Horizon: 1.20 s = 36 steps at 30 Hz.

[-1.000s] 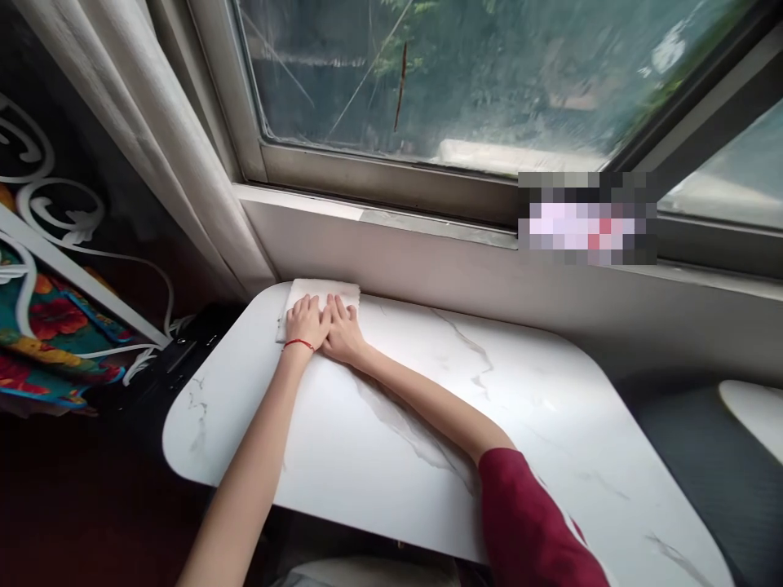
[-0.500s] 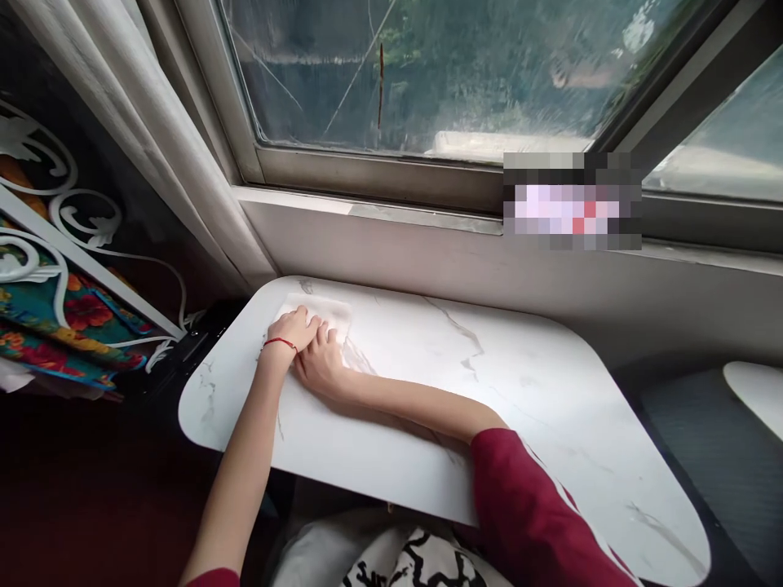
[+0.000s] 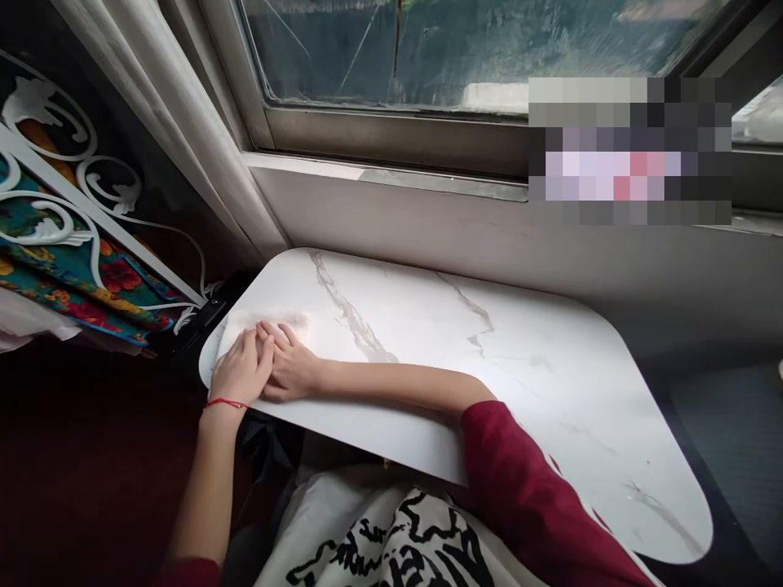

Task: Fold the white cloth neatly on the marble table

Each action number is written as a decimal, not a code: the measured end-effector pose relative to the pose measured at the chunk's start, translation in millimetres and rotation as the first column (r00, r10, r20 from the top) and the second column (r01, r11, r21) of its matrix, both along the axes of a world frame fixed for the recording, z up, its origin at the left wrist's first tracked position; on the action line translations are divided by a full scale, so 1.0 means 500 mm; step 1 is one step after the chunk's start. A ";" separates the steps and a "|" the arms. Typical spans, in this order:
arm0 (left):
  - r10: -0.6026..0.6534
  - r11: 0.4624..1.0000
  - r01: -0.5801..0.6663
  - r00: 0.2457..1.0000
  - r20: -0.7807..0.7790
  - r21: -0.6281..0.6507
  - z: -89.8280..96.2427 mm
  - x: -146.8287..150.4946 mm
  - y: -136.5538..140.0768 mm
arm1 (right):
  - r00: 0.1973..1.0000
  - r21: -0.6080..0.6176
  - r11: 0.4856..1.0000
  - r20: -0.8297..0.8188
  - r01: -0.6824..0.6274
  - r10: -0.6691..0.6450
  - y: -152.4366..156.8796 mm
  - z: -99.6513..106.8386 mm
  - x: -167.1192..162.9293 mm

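Observation:
A white wiping cloth [image 3: 296,323] lies flat on the left end of a white marble-patterned tabletop [image 3: 422,326]. My left hand [image 3: 241,371], with a red string bracelet at the wrist, presses down on the cloth's near left part, fingers stretched forward. Beside it, my right hand [image 3: 290,365] rests flat on the same cloth, its fingers somewhat spread and pointing left. The hands touch, and the left one partly covers the right fingertips. Much of the cloth is hidden under both hands.
Behind the table run a wall and a window sill [image 3: 440,186] below a window [image 3: 428,57]. At left hang a pale curtain [image 3: 177,122] and a white scrolled metal frame [image 3: 116,224] with floral fabric. A blurred-out patch [image 3: 617,167] covers something by the sill.
Both hands and the cloth have slid left and toward me, near the table's left edge. Grey veining they covered now shows. The view has tilted down a little.

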<state>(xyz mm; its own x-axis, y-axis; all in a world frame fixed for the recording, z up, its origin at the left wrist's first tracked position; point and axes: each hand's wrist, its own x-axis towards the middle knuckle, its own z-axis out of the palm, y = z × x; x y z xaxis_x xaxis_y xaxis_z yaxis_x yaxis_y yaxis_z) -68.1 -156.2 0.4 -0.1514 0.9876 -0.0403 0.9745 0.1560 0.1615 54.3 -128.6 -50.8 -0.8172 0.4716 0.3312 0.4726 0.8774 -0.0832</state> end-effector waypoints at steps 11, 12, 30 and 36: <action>-0.132 0.985 0.141 0.987 -0.091 0.097 -0.032 0.002 0.232 | 0.992 -0.080 0.989 0.045 0.124 -0.120 0.227 -0.018 -0.014; -0.149 0.983 0.157 0.985 -0.082 0.095 -0.031 0.010 0.253 | 0.988 -0.088 0.984 0.047 0.153 -0.149 0.244 -0.019 -0.008; -0.332 0.919 0.345 0.938 -0.098 0.192 -0.059 0.195 0.284 | 0.946 -0.094 0.942 0.067 0.323 -0.318 0.283 -0.018 0.204; -0.451 0.865 0.471 0.881 -0.143 0.172 -0.058 0.223 0.041 | 0.981 -0.097 0.976 0.045 0.193 -0.189 0.049 -0.025 0.284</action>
<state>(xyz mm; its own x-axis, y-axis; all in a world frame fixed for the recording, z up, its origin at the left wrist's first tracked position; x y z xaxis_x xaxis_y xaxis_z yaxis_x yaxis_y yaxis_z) 43.3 -135.7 -28.6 0.3297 0.9318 0.1521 0.9395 -0.3397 0.0445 196.5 -104.2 -63.3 -0.7193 0.6494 0.2469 0.6348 0.7587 -0.1464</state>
